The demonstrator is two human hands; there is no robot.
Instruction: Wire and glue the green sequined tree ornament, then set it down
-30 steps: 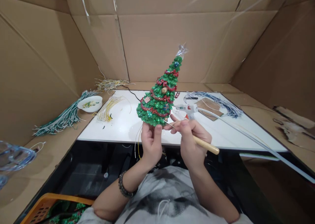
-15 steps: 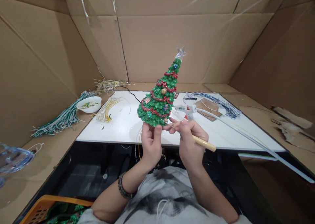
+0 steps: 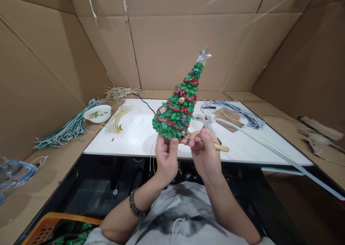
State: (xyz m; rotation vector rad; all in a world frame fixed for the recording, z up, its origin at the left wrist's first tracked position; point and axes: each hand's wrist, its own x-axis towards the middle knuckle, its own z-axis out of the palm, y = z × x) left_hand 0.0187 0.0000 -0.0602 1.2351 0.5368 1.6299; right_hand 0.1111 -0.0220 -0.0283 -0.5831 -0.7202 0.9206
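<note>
My left hand (image 3: 165, 158) grips the base of a small green Christmas tree (image 3: 179, 103) with red garlands and a clear star on top, holding it up, tilted to the right, over the near edge of the white board (image 3: 134, 137). My right hand (image 3: 206, 155) holds a thin tool with a wooden handle (image 3: 221, 148), its metal tip at the tree's lower right edge. Thin white and yellow wires (image 3: 152, 155) hang from under the tree.
A glue gun (image 3: 206, 119) with a long white glue stick lies on the board behind my hands. Wire bundles (image 3: 67, 130) and a white bowl (image 3: 97, 113) sit at the left, blue wires (image 3: 242, 112) at the right. Cardboard walls surround the table. An orange basket (image 3: 48, 225) is at lower left.
The tree has shifted slightly right and tilted more. My right hand turned, so the wooden handle now points further away and looks shorter.
</note>
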